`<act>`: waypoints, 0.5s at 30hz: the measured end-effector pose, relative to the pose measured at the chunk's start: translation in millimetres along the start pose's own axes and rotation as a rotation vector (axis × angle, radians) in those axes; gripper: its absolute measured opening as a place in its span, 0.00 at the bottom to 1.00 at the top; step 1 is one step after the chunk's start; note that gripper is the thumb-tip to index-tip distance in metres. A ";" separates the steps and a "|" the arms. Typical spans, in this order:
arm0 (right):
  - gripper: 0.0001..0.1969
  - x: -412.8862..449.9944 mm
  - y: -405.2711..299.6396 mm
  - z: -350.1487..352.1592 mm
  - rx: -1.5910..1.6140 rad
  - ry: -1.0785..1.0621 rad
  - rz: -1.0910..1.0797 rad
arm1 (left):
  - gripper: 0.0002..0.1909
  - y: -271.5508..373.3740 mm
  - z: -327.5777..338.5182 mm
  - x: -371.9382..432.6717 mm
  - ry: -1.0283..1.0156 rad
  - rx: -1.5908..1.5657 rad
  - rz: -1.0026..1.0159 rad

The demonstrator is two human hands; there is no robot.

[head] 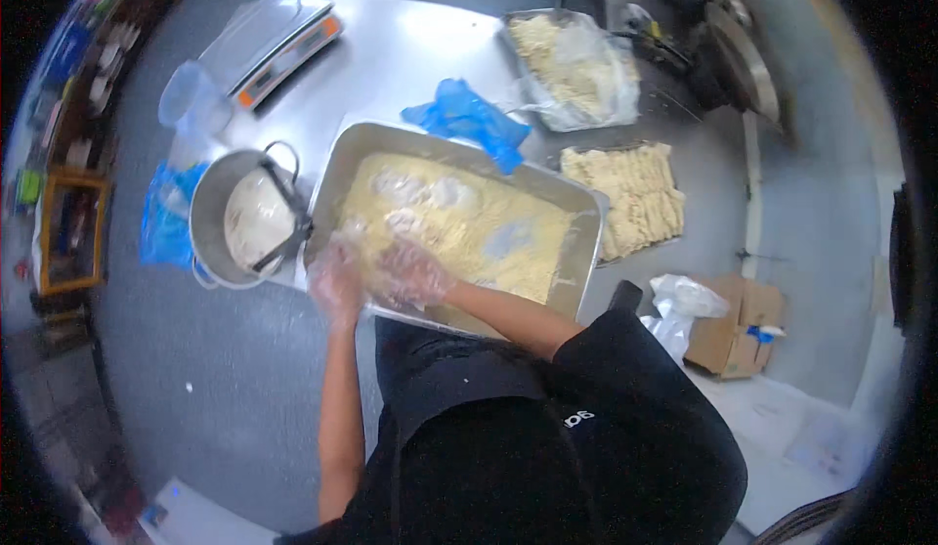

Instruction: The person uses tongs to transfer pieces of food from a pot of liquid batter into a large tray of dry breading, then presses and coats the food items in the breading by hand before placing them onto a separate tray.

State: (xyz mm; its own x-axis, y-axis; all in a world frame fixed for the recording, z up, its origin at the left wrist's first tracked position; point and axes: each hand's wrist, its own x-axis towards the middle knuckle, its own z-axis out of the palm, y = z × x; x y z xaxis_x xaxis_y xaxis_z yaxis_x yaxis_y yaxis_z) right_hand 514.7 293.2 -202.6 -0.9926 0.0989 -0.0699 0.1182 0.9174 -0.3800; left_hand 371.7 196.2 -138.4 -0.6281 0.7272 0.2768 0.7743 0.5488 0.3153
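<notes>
A deep metal pan [592, 252] holds pale yellow crumbs [469, 244] with several whitish coated pieces [399, 184] lying in them. My right hand [416, 272], in a clear plastic glove, is down in the crumbs near the pan's close side; what lies under its fingers is hidden. My left hand [338, 277], also gloved in clear plastic, is at the pan's left corner, blurred, and whether it grips anything cannot be told. Left of the pan stands a round metal pot [205, 222] of whitish liquid [256, 215], with a black-handled utensil [282, 186] across it.
A blue plastic bag [469, 116] hangs over the pan's far rim. Beyond are a scale [282, 39] and a clear plastic jug [192, 98]. To the right lie a bagged tray of crumbed pieces [575, 68] and rows of crumbed pieces [626, 197]. A cardboard box [736, 325] sits lower right.
</notes>
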 end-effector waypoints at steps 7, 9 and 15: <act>0.30 -135.2 39.5 11.9 0.385 0.035 0.481 | 0.04 22.8 10.5 8.7 -0.169 0.571 0.099; 0.29 -158.8 47.5 11.7 0.147 0.182 0.576 | 0.06 11.6 13.0 10.4 -0.218 0.401 0.141; 0.33 -119.3 78.7 -66.2 0.718 0.111 1.156 | 0.23 -34.7 85.5 7.1 -1.145 0.014 0.114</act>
State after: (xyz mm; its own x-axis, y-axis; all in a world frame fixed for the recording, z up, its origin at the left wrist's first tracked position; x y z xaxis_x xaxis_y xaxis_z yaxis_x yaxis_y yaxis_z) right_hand 640.7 379.2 -163.1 -0.3119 0.7275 -0.6111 0.8289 -0.1060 -0.5493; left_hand 347.0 217.5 -224.9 -0.1209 0.7172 -0.6863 0.8276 0.4546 0.3293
